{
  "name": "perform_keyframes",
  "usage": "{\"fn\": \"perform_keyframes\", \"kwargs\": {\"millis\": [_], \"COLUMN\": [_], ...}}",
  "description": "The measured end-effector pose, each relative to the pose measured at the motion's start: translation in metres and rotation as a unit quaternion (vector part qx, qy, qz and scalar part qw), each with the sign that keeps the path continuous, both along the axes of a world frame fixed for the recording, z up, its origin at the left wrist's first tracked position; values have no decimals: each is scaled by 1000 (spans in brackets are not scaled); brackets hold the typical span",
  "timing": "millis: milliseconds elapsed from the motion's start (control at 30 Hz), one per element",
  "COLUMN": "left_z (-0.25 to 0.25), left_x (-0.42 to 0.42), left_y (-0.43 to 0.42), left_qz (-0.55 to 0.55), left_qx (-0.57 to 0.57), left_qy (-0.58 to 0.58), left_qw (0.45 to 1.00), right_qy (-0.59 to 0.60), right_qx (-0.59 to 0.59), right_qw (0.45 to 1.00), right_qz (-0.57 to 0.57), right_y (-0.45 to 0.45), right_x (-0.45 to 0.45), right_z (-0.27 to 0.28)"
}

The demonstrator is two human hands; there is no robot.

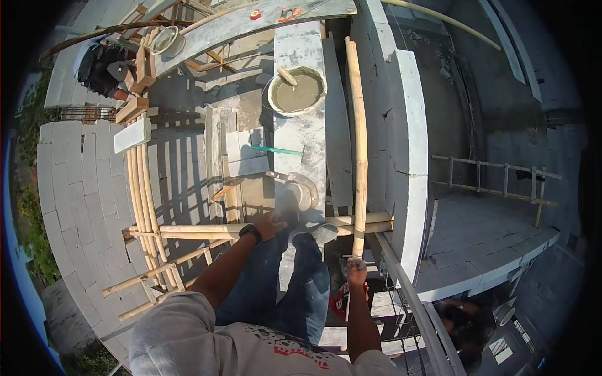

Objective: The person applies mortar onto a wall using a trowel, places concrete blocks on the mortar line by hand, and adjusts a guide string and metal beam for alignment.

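My right hand (356, 271) is closed around the lower end of an upright-looking bamboo pole (359, 144) beside the block wall. My left hand (271, 224), with a dark watch on its wrist, hangs in front of my leg, near my dusty shoe (301, 195). Its fingers look loosely stretched and hold nothing visible, though haze blurs the tips. I stand on a mortar-smeared plank (282, 266). Ahead on the planking are a green-handled tool (276, 150) and a bucket (273, 108) of grey mortar with a wooden-handled tool in it.
The white block wall (411, 125) rises on my right. Bamboo rails (200, 230) cross at shin level, with gaps down to a lower floor. A red tape measure (255, 14) and an orange-handled tool (290, 13) lie far ahead. Other people (103, 69) are at upper left and lower right.
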State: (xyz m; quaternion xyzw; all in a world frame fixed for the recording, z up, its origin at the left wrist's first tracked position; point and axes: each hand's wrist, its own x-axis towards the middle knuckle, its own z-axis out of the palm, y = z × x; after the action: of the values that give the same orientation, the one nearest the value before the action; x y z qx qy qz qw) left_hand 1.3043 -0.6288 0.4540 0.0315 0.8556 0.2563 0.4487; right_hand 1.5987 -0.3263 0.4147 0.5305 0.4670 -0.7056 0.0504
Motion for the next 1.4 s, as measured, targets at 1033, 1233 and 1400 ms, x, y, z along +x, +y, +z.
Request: {"fn": "perform_keyframes", "kwargs": {"millis": [1033, 1233, 1400], "left_z": [-182, -303, -323], "left_x": [-371, -469, -485], "left_y": [-7, 30, 12], "left_qz": [201, 359, 49], "left_qx": [-22, -25, -87], "left_qy": [-2, -28, -72], "left_qw": [979, 932, 992], "right_qy": [-54, -193, -220], "right_qx": [175, 56, -41], "right_qw": [963, 962, 968], "right_qz": [199, 185, 110], "right_y": [38, 49, 58], "right_x": [-412, -442, -486], "right_z": [11, -35, -54]}}
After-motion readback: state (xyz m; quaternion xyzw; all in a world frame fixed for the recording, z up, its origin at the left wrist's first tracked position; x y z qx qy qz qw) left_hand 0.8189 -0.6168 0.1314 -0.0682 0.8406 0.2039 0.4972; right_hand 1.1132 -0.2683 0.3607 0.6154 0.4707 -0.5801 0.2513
